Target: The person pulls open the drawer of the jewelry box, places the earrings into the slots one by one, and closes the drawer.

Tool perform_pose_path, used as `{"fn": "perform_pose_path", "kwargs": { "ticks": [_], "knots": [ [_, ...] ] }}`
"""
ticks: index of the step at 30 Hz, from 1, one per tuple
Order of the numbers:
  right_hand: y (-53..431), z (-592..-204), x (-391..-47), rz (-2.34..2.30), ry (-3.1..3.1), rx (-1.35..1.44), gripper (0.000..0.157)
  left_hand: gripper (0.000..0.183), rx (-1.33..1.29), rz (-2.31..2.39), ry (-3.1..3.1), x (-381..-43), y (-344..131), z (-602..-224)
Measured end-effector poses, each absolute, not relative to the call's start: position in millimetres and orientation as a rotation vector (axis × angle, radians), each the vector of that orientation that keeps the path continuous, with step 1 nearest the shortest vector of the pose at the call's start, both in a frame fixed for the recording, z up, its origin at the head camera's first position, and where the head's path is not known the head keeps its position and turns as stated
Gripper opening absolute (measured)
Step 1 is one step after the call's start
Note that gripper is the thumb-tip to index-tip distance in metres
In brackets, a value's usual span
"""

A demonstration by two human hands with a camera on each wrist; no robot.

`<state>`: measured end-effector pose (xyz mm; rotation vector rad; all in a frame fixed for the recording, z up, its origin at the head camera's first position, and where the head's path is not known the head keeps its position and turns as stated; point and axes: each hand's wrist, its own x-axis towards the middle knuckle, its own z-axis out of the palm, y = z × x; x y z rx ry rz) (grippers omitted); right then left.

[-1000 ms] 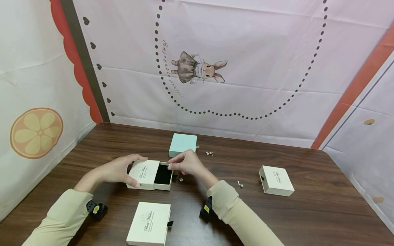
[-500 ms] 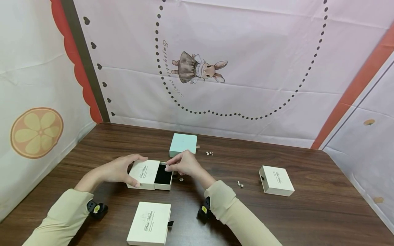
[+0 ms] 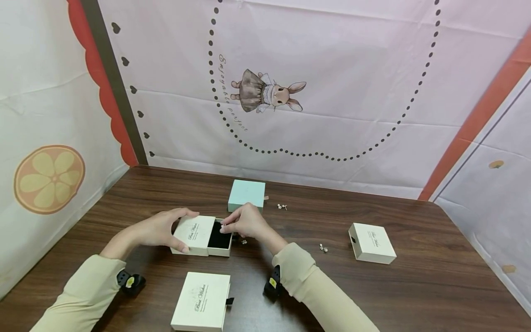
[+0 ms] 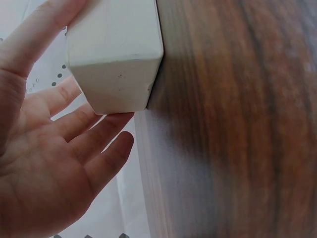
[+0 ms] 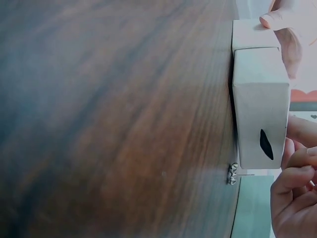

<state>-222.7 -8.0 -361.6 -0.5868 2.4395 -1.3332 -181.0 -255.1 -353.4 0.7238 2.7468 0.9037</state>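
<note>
A cream slide-out jewelry box lies partly pulled out, baring a black-lined drawer. My left hand grips its sleeve from the left, thumb on the near side and fingers on the far side; the left wrist view has the box end between them. Over the drawer's far part, my right hand pinches a small shiny earring, mostly hidden by the fingertips. Beside the drawer front lies another silvery earring, its pin showing in the right wrist view.
A closed cream box lies nearer the body, another cream box far to the right. Behind the right hand sits a mint-green box. Small earrings lie at the back and at right on the wooden table.
My right hand has shifted slightly left, further over the open drawer, with the earring between its fingertips. The left hand and the boxes have stayed in place.
</note>
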Motion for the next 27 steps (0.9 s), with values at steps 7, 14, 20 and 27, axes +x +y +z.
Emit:
{"fn": "perform_pose_path", "kwargs": {
  "ticks": [7, 14, 20, 27],
  "knots": [
    [-10.4, -360.8, -221.7, -1.165, 2.585, -0.740, 0.007, 0.088, 0.719, 0.896, 2.750, -180.1, -254.8, -352.0],
    [-11.6, -360.7, -218.8, -1.037, 2.679, -0.871, 0.007, 0.088, 0.708, 0.894, 2.747, -179.5, -254.6, -351.4],
    [-11.4, -360.0, -217.0, -0.982, 2.701, -0.942, 0.009, 0.088, 0.718, 0.901, 2.750, -179.2, -254.8, -351.9],
    [-10.8, -357.4, -216.7, -0.865, 2.727, -1.077, 0.010, 0.088, 0.709, 0.911, 2.746, -178.6, -254.7, -351.4]
  ]
}}
